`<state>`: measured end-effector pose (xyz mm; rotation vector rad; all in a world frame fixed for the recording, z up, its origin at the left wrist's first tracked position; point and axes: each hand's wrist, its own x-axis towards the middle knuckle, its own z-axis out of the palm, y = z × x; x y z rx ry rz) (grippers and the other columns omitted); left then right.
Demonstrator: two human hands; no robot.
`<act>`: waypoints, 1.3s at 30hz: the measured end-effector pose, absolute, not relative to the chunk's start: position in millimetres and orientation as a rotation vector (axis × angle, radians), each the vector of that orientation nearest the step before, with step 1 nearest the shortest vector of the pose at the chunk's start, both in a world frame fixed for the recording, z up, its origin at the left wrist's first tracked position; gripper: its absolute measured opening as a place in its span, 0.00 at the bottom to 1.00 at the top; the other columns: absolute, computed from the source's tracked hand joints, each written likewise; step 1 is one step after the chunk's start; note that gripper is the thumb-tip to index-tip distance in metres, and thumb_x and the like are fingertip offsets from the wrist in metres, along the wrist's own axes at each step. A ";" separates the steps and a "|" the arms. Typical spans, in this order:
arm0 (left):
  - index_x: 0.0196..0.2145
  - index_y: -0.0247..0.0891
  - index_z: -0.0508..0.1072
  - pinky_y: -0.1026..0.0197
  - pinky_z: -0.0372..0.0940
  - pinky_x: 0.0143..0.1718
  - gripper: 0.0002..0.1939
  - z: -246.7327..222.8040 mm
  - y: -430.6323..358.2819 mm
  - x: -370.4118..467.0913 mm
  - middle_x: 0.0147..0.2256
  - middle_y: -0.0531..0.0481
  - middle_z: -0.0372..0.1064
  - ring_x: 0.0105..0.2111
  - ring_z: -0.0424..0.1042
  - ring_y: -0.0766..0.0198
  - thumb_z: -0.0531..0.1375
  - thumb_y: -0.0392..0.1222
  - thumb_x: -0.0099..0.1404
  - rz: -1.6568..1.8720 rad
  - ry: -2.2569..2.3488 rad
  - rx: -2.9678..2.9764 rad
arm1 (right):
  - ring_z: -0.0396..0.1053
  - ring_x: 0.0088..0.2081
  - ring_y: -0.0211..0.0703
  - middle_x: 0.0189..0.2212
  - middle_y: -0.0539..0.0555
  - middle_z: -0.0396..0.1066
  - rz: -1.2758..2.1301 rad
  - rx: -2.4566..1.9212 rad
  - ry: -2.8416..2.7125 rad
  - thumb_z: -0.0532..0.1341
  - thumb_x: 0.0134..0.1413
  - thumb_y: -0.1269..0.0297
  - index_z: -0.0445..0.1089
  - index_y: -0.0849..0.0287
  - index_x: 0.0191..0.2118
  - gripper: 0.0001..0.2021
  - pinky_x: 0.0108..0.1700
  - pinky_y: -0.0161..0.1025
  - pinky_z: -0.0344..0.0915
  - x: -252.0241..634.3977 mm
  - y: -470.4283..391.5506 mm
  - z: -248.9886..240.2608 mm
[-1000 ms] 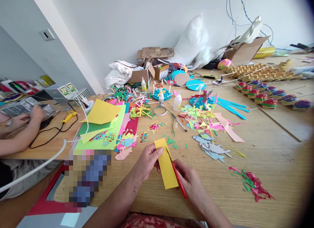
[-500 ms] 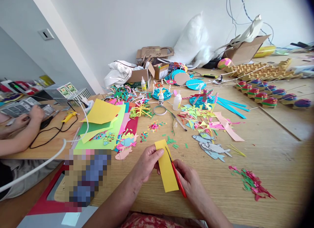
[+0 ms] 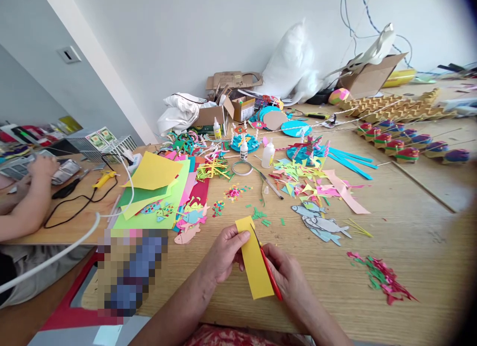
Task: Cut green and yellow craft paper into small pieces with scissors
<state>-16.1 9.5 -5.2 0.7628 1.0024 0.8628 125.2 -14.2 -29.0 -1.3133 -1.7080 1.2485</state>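
Note:
My left hand [image 3: 228, 251] pinches a yellow paper strip [image 3: 254, 269] near its upper end, thumb on top and fingers underneath. The strip slants down toward me above the table. In my right hand [image 3: 285, 266] is a pair of red-handled scissors [image 3: 271, 274], its dark blades at the strip's upper right edge. A small flap of paper stands out by the blade tips. Just beyond the strip lie small green paper bits [image 3: 259, 213]. Grey and blue paper fish [image 3: 318, 224] rest to the right of my hands, and a pink paper fish [image 3: 187, 234] to the left.
Coloured paper sheets [image 3: 151, 172] are stacked at left. Glue bottles [image 3: 268, 155] stand mid-table among paper scraps [image 3: 301, 177]. Red and green shreds [image 3: 385, 276] lie at right. A white cable [image 3: 74, 251] crosses the left side, where a co-worker's hands [image 3: 40, 170] handle something grey.
The scissor blades have moved against the yellow strip's upper right edge, where a small flap now shows. The strip's lower end has shifted slightly down and right. The co-worker's hands have moved.

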 end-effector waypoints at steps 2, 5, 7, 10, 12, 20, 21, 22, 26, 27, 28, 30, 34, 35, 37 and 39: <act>0.27 0.34 0.65 0.73 0.50 0.10 0.13 -5.2 8.9 -16.1 0.18 0.56 0.61 0.14 0.59 0.74 0.59 0.48 0.52 0.856 0.995 0.758 | 0.60 0.21 0.36 0.19 0.50 0.67 1.236 -1.323 -1.712 0.47 0.55 0.55 0.63 0.61 0.25 0.17 0.23 0.32 0.56 125.1 -13.8 -29.7; 0.28 0.34 0.66 0.73 0.50 0.10 0.13 -6.2 7.3 -15.8 0.18 0.56 0.61 0.13 0.59 0.75 0.60 0.48 0.51 0.843 0.983 0.752 | 0.60 0.20 0.36 0.18 0.49 0.66 1.235 -1.325 -1.701 0.48 0.55 0.56 0.62 0.60 0.25 0.16 0.22 0.32 0.56 125.5 -13.7 -31.4; 0.28 0.34 0.66 0.73 0.50 0.10 0.14 -7.3 6.3 -15.5 0.18 0.56 0.61 0.14 0.60 0.75 0.60 0.48 0.51 0.834 0.975 0.750 | 0.60 0.20 0.35 0.18 0.48 0.66 1.240 -1.320 -1.691 0.48 0.55 0.56 0.62 0.60 0.25 0.16 0.22 0.31 0.55 126.0 -14.0 -32.4; 0.27 0.34 0.66 0.73 0.50 0.10 0.13 -8.9 5.5 -15.1 0.17 0.56 0.61 0.13 0.60 0.75 0.60 0.48 0.51 0.832 0.979 0.739 | 0.60 0.21 0.36 0.19 0.49 0.67 1.227 -1.319 -1.702 0.48 0.55 0.55 0.64 0.61 0.25 0.17 0.23 0.32 0.56 126.6 -14.8 -33.2; 0.27 0.34 0.66 0.73 0.50 0.10 0.13 -9.7 5.4 -15.0 0.17 0.56 0.61 0.13 0.60 0.75 0.60 0.48 0.51 0.830 0.986 0.726 | 0.61 0.22 0.36 0.20 0.49 0.67 1.217 -1.321 -1.711 0.48 0.55 0.55 0.64 0.61 0.26 0.17 0.24 0.32 0.57 126.8 -15.2 -33.7; 0.27 0.34 0.66 0.73 0.50 0.10 0.12 -12.8 3.1 -13.4 0.17 0.57 0.61 0.13 0.60 0.74 0.60 0.47 0.52 0.811 0.959 0.716 | 0.60 0.21 0.36 0.18 0.48 0.65 1.208 -1.323 -1.702 0.48 0.55 0.55 0.62 0.60 0.25 0.16 0.23 0.32 0.57 127.2 -13.6 -34.9; 0.27 0.34 0.66 0.73 0.51 0.10 0.12 -13.4 2.5 -13.0 0.17 0.57 0.62 0.13 0.60 0.74 0.60 0.47 0.52 0.809 0.961 0.713 | 0.59 0.21 0.36 0.18 0.48 0.64 1.199 -1.321 -1.703 0.48 0.55 0.55 0.62 0.60 0.24 0.16 0.23 0.32 0.56 127.1 -13.3 -34.9; 0.27 0.34 0.66 0.73 0.51 0.10 0.12 -13.9 2.0 -12.8 0.18 0.57 0.62 0.13 0.60 0.75 0.60 0.47 0.51 0.808 0.965 0.708 | 0.59 0.21 0.35 0.18 0.48 0.64 1.191 -1.320 -1.705 0.48 0.54 0.55 0.62 0.60 0.24 0.16 0.23 0.31 0.56 127.1 -13.0 -34.7; 0.28 0.34 0.66 0.73 0.50 0.10 0.13 -15.6 1.2 -12.8 0.18 0.57 0.62 0.13 0.60 0.74 0.60 0.47 0.51 0.806 0.978 0.699 | 0.58 0.20 0.35 0.17 0.48 0.63 1.177 -1.326 -1.714 0.48 0.54 0.55 0.61 0.59 0.23 0.16 0.22 0.31 0.56 127.8 -12.6 -34.3; 0.28 0.34 0.67 0.72 0.50 0.10 0.13 -15.7 1.2 -13.0 0.18 0.56 0.62 0.13 0.60 0.74 0.60 0.47 0.51 0.805 0.980 0.699 | 0.59 0.21 0.36 0.17 0.48 0.63 1.183 -1.328 -1.715 0.48 0.54 0.55 0.61 0.59 0.23 0.16 0.22 0.31 0.56 128.2 -12.7 -34.3; 0.28 0.34 0.67 0.72 0.50 0.10 0.13 -15.7 1.2 -13.4 0.18 0.56 0.62 0.14 0.60 0.74 0.60 0.47 0.51 0.804 0.983 0.700 | 0.59 0.21 0.36 0.18 0.48 0.63 1.191 -1.328 -1.715 0.47 0.54 0.54 0.61 0.60 0.24 0.17 0.23 0.32 0.57 128.5 -12.7 -34.4; 0.28 0.34 0.67 0.72 0.50 0.11 0.13 -15.3 1.1 -14.5 0.19 0.56 0.62 0.14 0.60 0.74 0.60 0.47 0.52 0.805 0.988 0.714 | 0.61 0.22 0.37 0.19 0.49 0.65 1.224 -1.316 -1.715 0.47 0.54 0.53 0.62 0.60 0.25 0.17 0.24 0.32 0.58 129.0 -12.8 -34.7; 0.28 0.32 0.69 0.72 0.53 0.16 0.12 -15.2 -1.6 -18.5 0.20 0.54 0.63 0.18 0.60 0.74 0.60 0.46 0.52 0.831 1.016 0.758 | 0.59 0.22 0.36 0.19 0.49 0.64 1.275 -1.300 -1.697 0.48 0.55 0.54 0.62 0.60 0.25 0.16 0.24 0.32 0.56 127.9 -13.9 -34.1; 0.28 0.32 0.69 0.71 0.55 0.19 0.12 -15.7 -2.8 -20.0 0.21 0.54 0.63 0.19 0.61 0.73 0.60 0.46 0.52 0.840 1.021 0.759 | 0.58 0.22 0.36 0.19 0.48 0.62 1.272 -1.306 -1.693 0.48 0.54 0.54 0.61 0.59 0.24 0.16 0.23 0.32 0.55 127.5 -14.3 -33.8; 0.27 0.32 0.70 0.70 0.58 0.24 0.11 -17.2 -5.4 -24.1 0.22 0.53 0.65 0.22 0.62 0.72 0.61 0.45 0.52 0.860 1.027 0.745 | 0.55 0.21 0.35 0.17 0.46 0.58 1.258 -1.323 -1.693 0.48 0.54 0.54 0.58 0.58 0.22 0.16 0.22 0.31 0.53 127.3 -15.1 -33.3; 0.28 0.32 0.71 0.67 0.60 0.29 0.11 -18.4 -6.9 -30.1 0.23 0.52 0.66 0.24 0.64 0.70 0.61 0.44 0.52 0.882 1.023 0.721 | 0.54 0.21 0.34 0.17 0.45 0.55 1.259 -1.332 -1.702 0.49 0.54 0.55 0.56 0.58 0.20 0.16 0.22 0.31 0.52 128.8 -15.2 -33.8</act>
